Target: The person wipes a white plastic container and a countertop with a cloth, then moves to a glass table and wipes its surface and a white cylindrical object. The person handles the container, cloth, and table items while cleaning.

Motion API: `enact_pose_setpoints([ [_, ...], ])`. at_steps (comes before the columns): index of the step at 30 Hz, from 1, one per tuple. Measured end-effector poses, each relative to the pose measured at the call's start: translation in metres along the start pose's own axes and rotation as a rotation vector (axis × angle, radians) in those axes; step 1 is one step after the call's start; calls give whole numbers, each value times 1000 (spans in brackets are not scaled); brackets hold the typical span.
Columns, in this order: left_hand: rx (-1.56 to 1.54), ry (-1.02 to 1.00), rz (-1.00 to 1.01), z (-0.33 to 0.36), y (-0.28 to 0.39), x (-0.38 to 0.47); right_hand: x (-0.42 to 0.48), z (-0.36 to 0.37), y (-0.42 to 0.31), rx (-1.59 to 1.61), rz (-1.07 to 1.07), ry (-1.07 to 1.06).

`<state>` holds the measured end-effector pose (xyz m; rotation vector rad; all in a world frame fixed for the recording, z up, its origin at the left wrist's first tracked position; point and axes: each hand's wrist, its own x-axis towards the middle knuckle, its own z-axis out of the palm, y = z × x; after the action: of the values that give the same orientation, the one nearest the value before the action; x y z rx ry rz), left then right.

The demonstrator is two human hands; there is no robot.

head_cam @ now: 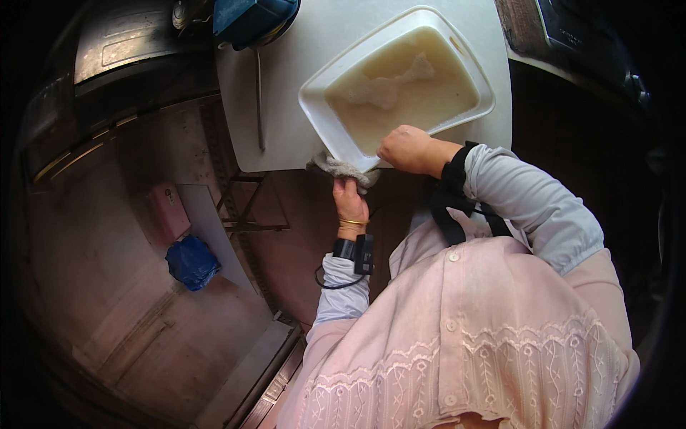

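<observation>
A white plastic basin [316, 96] of cloudy brownish water with patches of foam stands at a slant on a pale tabletop [284, 118]. Its near corner is at the table's front edge. A grey, crumpled cloth [340, 167] wraps that corner, and my left hand [350, 206] grips the cloth from below. My right hand [404, 150] is curled at the basin's near rim, knuckles up; its fingertips are hidden, so what it holds cannot be told.
At the table's back left stands a blue container [252, 21], with a thin metal rod [260, 102] lying below it. Low on the left are a pink box [169, 212] and a blue plastic bag [193, 263]. A metal frame [252, 209] stands under the table's left side.
</observation>
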<state>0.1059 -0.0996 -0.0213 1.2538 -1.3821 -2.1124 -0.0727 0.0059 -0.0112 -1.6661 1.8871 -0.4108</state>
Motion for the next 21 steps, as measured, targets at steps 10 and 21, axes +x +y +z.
enact_pose_setpoints([
  [10, -355, -92, -235, -21, 2, 39, 2, 3, 0, -24, -13, -28],
  [21, -121, 48, -103, -45, 12, 1, 4, 7, 4, -74, 25, 55],
])
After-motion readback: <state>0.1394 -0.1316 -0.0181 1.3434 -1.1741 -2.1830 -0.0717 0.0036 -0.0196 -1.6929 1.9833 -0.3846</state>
